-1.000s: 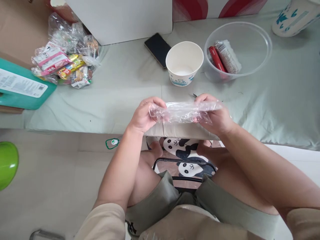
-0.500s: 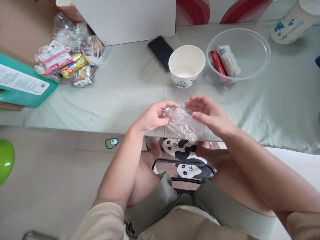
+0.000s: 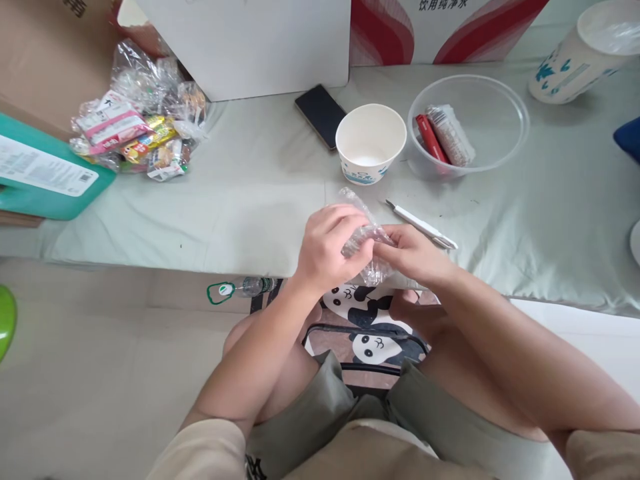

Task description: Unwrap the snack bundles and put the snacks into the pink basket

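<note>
A crumpled clear plastic wrapper point(image 3: 376, 268) is gathered between my two hands at the front edge of the cloth-covered bed or table. My left hand point(image 3: 333, 247) curls over it from the left, fingers bent round the film. On the other side, my right hand point(image 3: 413, 252) pinches it between thumb and fingers. Just beyond the right hand lies a white craft knife or pen-like tool point(image 3: 420, 223) with a pointed tip. A white paper bowl point(image 3: 371, 143) with blue print stands behind the wrapper.
A clear plastic bowl point(image 3: 500, 163) holds a red packet point(image 3: 431, 139) and a whitish wrapped bar point(image 3: 453, 135). Behind the paper bowl lies a phone point(image 3: 320, 115). Packaged snacks point(image 3: 135, 127) are heaped at left by a teal container point(image 3: 50, 173). A large paper cup point(image 3: 565, 70) leans at right.
Both hands have come together on the wrapper, bunching it up; the right hand was apart with loose fingers before. The white pointed tool now shows beside the right hand.
</note>
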Demonstrator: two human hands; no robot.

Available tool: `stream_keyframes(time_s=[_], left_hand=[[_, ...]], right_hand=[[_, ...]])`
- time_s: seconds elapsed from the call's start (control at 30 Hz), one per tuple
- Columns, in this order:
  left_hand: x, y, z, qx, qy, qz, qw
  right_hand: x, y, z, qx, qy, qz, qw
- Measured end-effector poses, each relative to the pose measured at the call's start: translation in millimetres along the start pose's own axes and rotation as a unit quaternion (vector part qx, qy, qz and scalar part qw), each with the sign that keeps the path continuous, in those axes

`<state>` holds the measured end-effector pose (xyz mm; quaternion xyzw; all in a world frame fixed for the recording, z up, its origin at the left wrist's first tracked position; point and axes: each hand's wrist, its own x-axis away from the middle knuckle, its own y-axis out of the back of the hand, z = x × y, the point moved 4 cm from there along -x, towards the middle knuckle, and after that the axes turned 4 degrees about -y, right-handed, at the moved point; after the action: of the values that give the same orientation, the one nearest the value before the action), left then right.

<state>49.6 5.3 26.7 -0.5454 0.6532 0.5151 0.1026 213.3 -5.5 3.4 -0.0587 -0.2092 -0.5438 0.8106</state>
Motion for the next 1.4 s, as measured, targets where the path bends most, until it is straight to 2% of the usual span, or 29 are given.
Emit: stream_keyframes(time_s=[0.1,0.17,0.27,0.33,0.4,0.43,0.5,0.57,0.63,0.7,0.8,0.87,0.93,1.0,1.1,1.27,1.3,1.4], left_hand=[[1.5,-7.5,4.6,0.066,0.071,0.078,0.992],[4.7,-9.4,12.5,0.13,0.14,0.112,0.975],[10.9,-10.9,22.2,0.186,0.245,0.129,0.943],[13.8,-11.0,26.0,0.212,0.295,0.112,0.925],[15.6,-11.5,28.5,0.253,0.338,0.098,0.901],[16.0,-11.9,29.3,0.279,0.357,0.094,0.886],[15.9,-12.7,29.8,0.341,0.387,0.085,0.853],[14.9,-14.6,28.9,0.404,0.405,0.08,0.817],[14.4,-17.5,28.3,0.434,0.419,0.081,0.794],[14.4,-19.7,29.7,0.42,0.434,0.081,0.793],[12.4,-18.1,34.0,0.393,0.444,0.031,0.804],[9.4,-17.9,34.5,0.416,0.438,0.011,0.797],[6.0,-20.1,32.7,0.437,0.429,0.027,0.79],[3.1,-22.9,31.1,0.429,0.425,0.053,0.795],[-1.5,-22.8,33.1,0.419,0.423,0.037,0.803],[-9.1,-9.8,43.5,0.42,0.443,-0.026,0.792],[-10.0,-7.0,45.2,0.418,0.447,-0.032,0.79],[-11.3,-1.7,47.7,0.417,0.445,-0.04,0.791]], right_hand=[[0.2,0.2,-0.7,-0.119,0.028,0.009,0.993],[0.0,0.7,-1.7,-0.164,0.048,0.021,0.985],[-1.6,0.7,-3.9,-0.121,0.086,0.015,0.989],[-2.7,5.2,-6.4,-0.054,0.112,-0.076,0.989],[-1.2,12.0,-7.8,-0.006,0.141,-0.203,0.969],[-0.4,13.5,-8.2,-0.001,0.153,-0.237,0.959],[-2.1,11.8,-9.5,-0.025,0.151,-0.219,0.964],[-5.3,8.5,-11.0,-0.066,0.114,-0.165,0.977],[-7.0,8.7,-10.5,-0.105,0.085,-0.155,0.979],[-8.1,9.7,-7.0,-0.132,0.091,-0.152,0.975],[-10.2,9.1,-0.8,-0.129,0.116,-0.123,0.977],[-10.9,9.8,2.0,-0.119,0.127,-0.129,0.976],[-10.6,11.1,4.3,-0.122,0.138,-0.149,0.972],[-9.5,12.0,7.1,-0.115,0.146,-0.163,0.969],[-6.7,17.9,15.9,-0.084,0.159,-0.186,0.966],[-12.0,54.4,56.2,0.041,0.164,-0.319,0.933],[-18.1,63.4,67.8,0.074,0.16,-0.343,0.922],[-50.8,85.7,100.0,0.199,0.13,-0.362,0.901]])
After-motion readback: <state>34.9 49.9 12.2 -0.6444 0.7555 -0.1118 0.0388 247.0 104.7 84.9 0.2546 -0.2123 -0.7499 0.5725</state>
